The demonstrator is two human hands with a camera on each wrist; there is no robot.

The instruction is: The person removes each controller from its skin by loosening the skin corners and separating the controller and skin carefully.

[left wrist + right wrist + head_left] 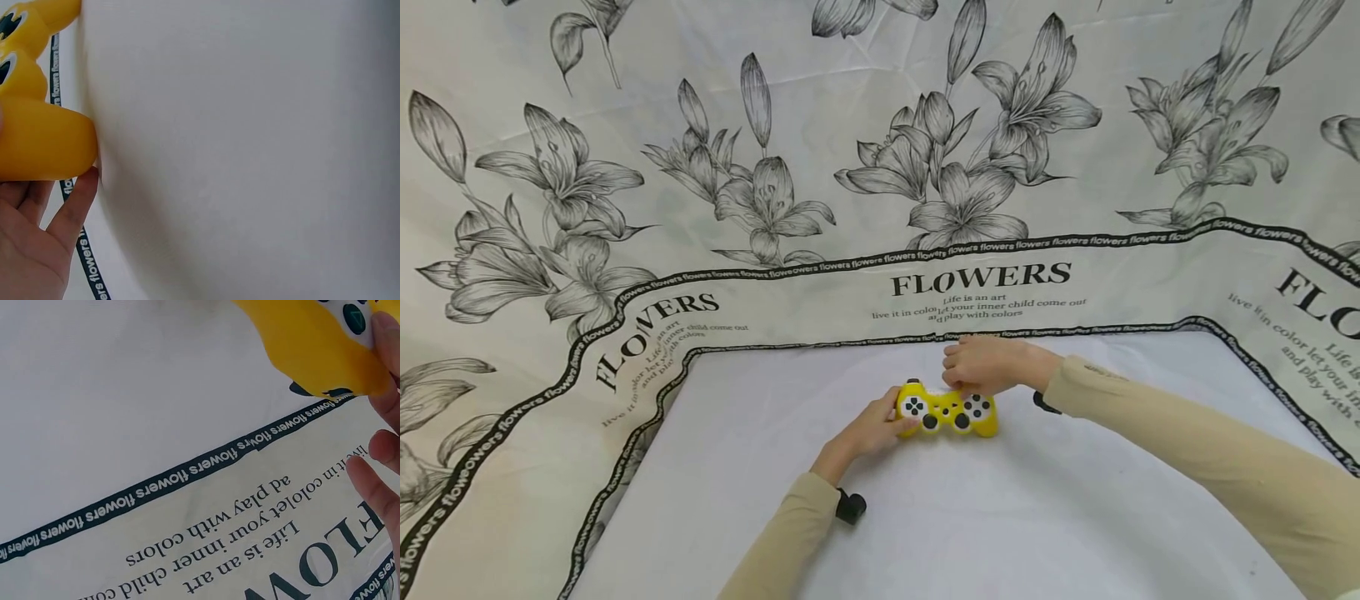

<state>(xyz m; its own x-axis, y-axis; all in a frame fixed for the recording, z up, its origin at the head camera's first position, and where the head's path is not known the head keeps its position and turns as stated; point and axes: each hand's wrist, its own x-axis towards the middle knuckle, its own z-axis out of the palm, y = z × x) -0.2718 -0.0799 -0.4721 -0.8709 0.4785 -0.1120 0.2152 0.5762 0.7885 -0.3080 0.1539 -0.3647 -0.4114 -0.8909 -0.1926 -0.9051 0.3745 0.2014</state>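
Observation:
A yellow game controller (942, 405) with white button areas and black buttons and sticks faces up over the white cloth in the head view. My left hand (874, 427) grips its left handle, thumb across the front; the left wrist view shows fingers beneath the rounded yellow handle (50, 140). From the far side, my right hand (988, 364) pinches the controller's upper right edge. In the right wrist view the thumb lies beside the green triangle button (354, 319), one finger sits at the edge, and the other fingers are bent away from it.
White cloth (760, 417) covers the flat surface under the hands. Behind and to both sides rises a floral-printed fabric (805, 308) with black lettered bands. Each wrist carries a small black camera, the left one (851, 506) nearer the front.

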